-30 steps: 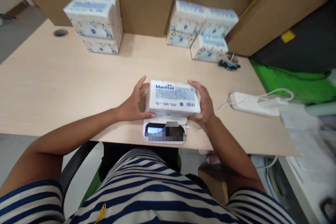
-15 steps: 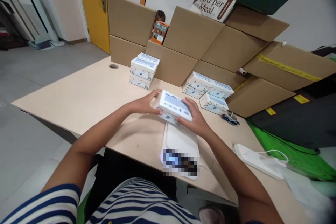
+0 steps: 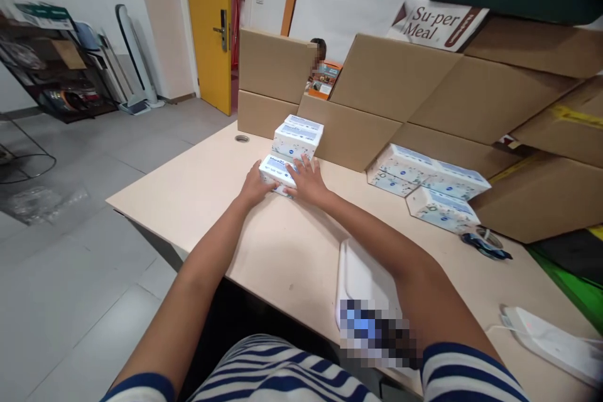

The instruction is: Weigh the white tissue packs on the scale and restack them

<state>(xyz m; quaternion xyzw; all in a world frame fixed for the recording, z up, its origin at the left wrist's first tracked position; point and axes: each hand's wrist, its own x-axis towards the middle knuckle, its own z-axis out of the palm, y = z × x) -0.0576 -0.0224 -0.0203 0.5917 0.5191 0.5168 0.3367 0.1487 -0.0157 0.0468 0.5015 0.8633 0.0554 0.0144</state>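
A tissue pack (image 3: 275, 164) is held at the table's (image 3: 198, 201) far left, before the stacked packs (image 3: 296, 140), between left hand (image 3: 255, 187), fingers half-curled round its end, and right hand (image 3: 309, 184), fingers spread across it. Light, soft, slippery handling is judged likely (thin wrap presumed); ends are best gripped gently.

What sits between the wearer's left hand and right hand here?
A white pack with blue lettering lies between the left hand and the right hand, each touching it; this shows in the head view.
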